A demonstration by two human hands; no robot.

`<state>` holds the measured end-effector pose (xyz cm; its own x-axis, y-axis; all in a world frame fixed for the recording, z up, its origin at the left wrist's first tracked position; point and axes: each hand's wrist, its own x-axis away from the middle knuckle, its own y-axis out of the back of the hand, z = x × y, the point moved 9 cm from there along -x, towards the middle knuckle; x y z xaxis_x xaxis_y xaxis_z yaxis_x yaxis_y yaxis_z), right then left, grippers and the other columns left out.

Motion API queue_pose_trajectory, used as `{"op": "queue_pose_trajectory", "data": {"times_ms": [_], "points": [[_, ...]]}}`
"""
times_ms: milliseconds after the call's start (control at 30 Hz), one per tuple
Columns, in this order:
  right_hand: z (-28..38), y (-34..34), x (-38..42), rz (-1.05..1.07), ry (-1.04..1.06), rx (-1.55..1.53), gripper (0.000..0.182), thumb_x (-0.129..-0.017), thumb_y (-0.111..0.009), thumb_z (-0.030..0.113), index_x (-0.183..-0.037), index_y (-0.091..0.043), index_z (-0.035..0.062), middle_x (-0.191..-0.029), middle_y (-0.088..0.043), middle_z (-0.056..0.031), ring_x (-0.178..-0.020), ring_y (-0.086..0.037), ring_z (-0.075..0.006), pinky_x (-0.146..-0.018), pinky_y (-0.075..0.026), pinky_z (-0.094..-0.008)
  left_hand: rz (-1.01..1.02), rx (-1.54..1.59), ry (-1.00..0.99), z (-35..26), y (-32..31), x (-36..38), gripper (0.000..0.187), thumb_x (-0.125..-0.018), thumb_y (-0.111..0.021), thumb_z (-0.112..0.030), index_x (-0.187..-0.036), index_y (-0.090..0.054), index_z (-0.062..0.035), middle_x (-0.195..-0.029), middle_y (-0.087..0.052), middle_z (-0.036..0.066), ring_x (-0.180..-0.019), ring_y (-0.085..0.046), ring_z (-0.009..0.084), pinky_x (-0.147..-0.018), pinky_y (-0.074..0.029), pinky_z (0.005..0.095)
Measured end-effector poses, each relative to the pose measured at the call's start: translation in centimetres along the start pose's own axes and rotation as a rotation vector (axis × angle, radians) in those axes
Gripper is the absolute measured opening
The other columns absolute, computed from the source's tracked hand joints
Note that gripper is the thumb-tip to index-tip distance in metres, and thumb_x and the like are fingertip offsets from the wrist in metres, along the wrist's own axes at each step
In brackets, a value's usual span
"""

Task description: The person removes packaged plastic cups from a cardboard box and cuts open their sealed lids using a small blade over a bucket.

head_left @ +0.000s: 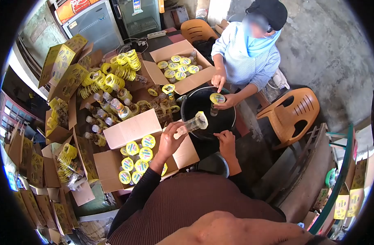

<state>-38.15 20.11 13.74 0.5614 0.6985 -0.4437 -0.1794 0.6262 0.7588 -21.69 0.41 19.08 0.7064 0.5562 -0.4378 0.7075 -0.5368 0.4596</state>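
My left hand point(171, 141) grips a clear plastic cup point(189, 125) with a yellow-edged rim, tilted over the near-left side of a black bucket point(188, 107). My right hand point(227, 143) is closed at the bucket's near edge, its fingers pinched together. Whatever it may hold is too small to make out. Left of my left forearm stands an open cardboard box point(129, 126) with several cups under yellow lemon-printed lids point(146, 153). Across the bucket, a person's hands point(227, 100) hold another lidded cup point(216, 99) above it.
A second open box point(199, 76) of lidded cups stands beyond the bucket. Stacked yellow rings point(125, 65) and clear cups point(120, 109) crowd the table at left. An orange chair point(295, 110) stands at right, and a second bucket point(215, 164) sits close to my body.
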Motion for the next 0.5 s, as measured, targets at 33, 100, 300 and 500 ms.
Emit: {"op": "queue_pose_trajectory", "data": {"times_ms": [33,100,300,500], "points": [[0.1,-0.1,0.1,0.018,-0.006,0.004,0.021,-0.087,-0.065,0.003,-0.104,-0.075,0.0122,-0.092,-0.055,-0.0044,-0.090,-0.056,-0.0249,-0.081,-0.042,-0.0404,-0.006,0.007,0.004,0.4,0.2,0.2,0.045,-0.074,-0.081,-0.006,-0.117,-0.066,-0.0070,-0.114,-0.066,0.013,-0.098,-0.068,0.0319,-0.078,-0.058,0.0379],[0.7,0.0,-0.1,0.016,0.000,0.010,0.022,-0.087,-0.065,0.003,-0.105,-0.075,0.0122,-0.092,-0.055,-0.0043,-0.091,-0.056,-0.0249,-0.082,-0.042,-0.0406,0.084,-0.021,0.038,1.4,-0.1,1.0,0.045,-0.075,-0.082,-0.008,-0.117,-0.066,-0.0075,-0.115,-0.067,0.013,-0.097,-0.068,0.0302,-0.076,-0.058,0.0365],[1.7,-0.7,-1.0,-0.012,-0.002,0.079,0.027,-0.087,-0.065,0.002,-0.110,-0.072,0.0132,-0.094,-0.056,-0.0045,-0.093,-0.056,-0.0256,-0.084,-0.042,-0.0418,-0.016,0.018,0.064,1.1,0.8,2.4,0.044,-0.075,-0.081,-0.008,-0.116,-0.065,-0.0064,-0.113,-0.066,0.013,-0.099,-0.066,0.0307,-0.074,-0.059,0.0366],[2.2,-2.2,-2.4,-0.018,-0.031,0.116,0.026,-0.088,-0.065,0.002,-0.111,-0.071,0.0142,-0.096,-0.056,-0.0055,-0.095,-0.056,-0.0268,-0.085,-0.042,-0.0429,-0.092,0.067,0.103,1.1,0.9,2.3,0.043,-0.076,-0.083,-0.008,-0.115,-0.065,-0.0036,-0.111,-0.068,0.012,-0.093,-0.069,0.0258,-0.073,-0.060,0.0338]]}}
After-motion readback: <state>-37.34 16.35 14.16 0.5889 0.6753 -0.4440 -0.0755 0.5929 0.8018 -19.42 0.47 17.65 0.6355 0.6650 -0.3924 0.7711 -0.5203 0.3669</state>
